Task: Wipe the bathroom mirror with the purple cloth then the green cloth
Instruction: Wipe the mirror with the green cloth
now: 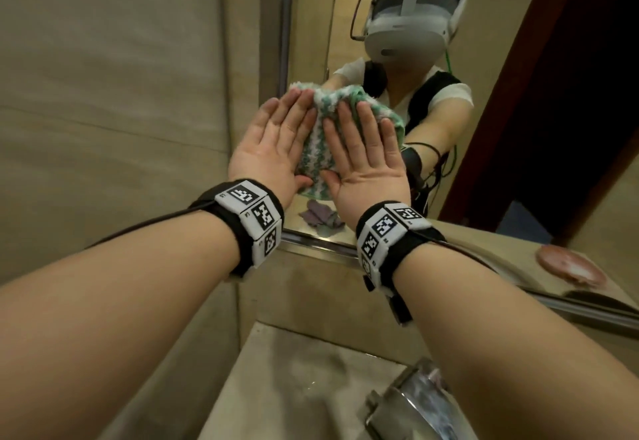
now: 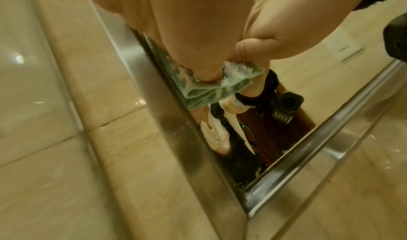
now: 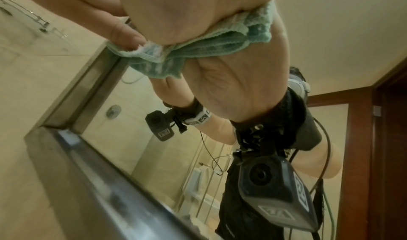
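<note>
A green-and-white cloth [image 1: 316, 149] lies bunched against the bathroom mirror [image 1: 311, 14] near its lower left corner. My left hand [image 1: 276, 139] and right hand [image 1: 364, 149] both press flat on the cloth, side by side, with straight fingers. The left wrist view shows the left hand [image 2: 187, 43] over the green cloth [image 2: 209, 88] beside the mirror's metal frame. In the right wrist view, the cloth [image 3: 198, 52] bulges out under my right hand [image 3: 176, 17]. The purple cloth [image 1: 320, 216] shows only as a reflection low in the mirror, below my hands.
A steel frame [image 1: 321, 242] edges the mirror, and a tiled wall [image 1: 121, 94] stands to its left. Below are the stone counter [image 1: 294, 387] and a chrome faucet [image 1: 415, 401]. A pink soap dish [image 1: 570, 267] sits on the ledge at right.
</note>
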Demonstrator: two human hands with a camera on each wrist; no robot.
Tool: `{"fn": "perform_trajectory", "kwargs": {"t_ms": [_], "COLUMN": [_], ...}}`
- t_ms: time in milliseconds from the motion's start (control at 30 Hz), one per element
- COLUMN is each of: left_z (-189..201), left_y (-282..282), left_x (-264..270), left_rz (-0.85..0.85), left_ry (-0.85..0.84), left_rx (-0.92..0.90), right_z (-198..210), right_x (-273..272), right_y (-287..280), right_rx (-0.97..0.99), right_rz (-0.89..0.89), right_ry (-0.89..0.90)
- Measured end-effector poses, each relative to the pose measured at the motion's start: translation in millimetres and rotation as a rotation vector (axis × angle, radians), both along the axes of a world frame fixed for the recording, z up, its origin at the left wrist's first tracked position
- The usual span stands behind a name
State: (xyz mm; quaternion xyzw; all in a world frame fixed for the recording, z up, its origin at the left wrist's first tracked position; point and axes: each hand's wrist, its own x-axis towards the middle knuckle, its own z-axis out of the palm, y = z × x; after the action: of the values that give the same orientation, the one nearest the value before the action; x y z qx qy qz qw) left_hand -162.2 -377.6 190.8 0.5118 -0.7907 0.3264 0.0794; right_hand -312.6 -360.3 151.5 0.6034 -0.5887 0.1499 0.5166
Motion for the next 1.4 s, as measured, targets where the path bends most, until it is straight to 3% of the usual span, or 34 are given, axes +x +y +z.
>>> {"fn": "perform_trajectory", "kwargs": {"t_ms": [267,467,700,1400], "left_z": [-3,-9,-23,-45], "left_y": [-4,6,32,144], "left_x": [12,-3,-50,-233], "left_rz": [0.069,0.074,0.010,-0.135], "left_ry": [-0.074,0.039,0.146,0.155], "left_rx": [-0.023,0.032,0.115,0.184], "right_z": [-6,1,1,-29], "right_x": [22,1,-48,-242], "right_y": [-15,1,40,167], "right_rx": [-0.057,0.029,0.064,0.040], "right_rz": [0.022,-0.026,-0.028,-0.003], "right_ry": [-0.014,0.101,0.137,0.121]}}
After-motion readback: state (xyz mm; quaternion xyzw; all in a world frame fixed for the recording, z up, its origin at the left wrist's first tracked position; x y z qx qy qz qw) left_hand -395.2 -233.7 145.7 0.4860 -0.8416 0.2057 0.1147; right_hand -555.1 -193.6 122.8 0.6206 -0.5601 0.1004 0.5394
